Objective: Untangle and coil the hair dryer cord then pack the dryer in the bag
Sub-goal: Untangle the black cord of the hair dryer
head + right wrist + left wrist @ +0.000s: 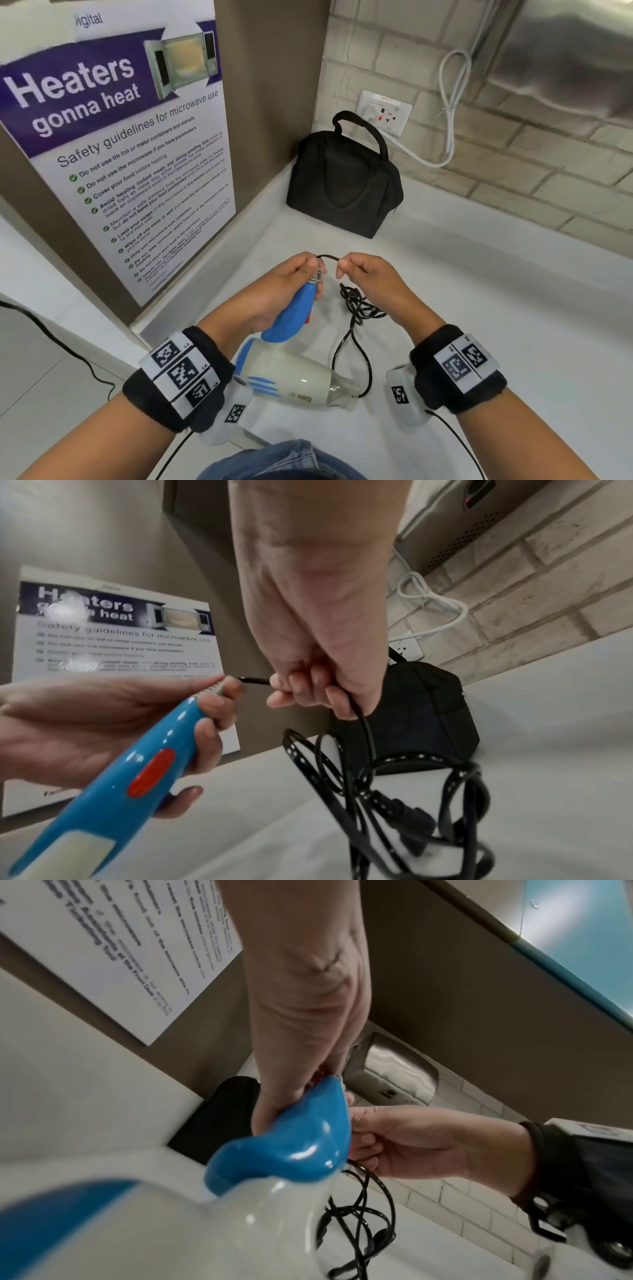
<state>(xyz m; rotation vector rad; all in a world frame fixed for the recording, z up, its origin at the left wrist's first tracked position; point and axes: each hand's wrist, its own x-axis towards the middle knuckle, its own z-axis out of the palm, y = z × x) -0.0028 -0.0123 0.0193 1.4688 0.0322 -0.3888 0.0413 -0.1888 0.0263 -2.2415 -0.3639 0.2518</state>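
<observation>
The left hand (284, 291) closes its grip around the blue plastic handle of the white and blue hair dryer (291, 380), fingers curled near the end where the cord comes out. The right hand (370, 277) pinches the thin black rubber cord (359, 308) just beside that end, and a short piece of cord is stretched between the two hands. Below the right hand the rest of the cord hangs in a tangled bunch of loops, with the plug (411, 815) inside the knot.

The dryer is held above the white counter (479, 308), its body low and close to the person. It looks light, hard and smooth, so the handle is a good place to hold; the glossy plastic may be a little slippery. The cord seems soft and flexible but it will keep its bends, so I think it is best to take it near the handle and slide along it, opening the loops one after one.

The black fabric bag with a carry handle (342, 181) stands upright in the corner of the counter, well apart from the hands, and looks closed. Behind it there is a pale brick wall with a white socket (383, 111) and a white cable (448, 102). On the left a poster about microwave safety (120, 144) hangs on a brown panel.
</observation>
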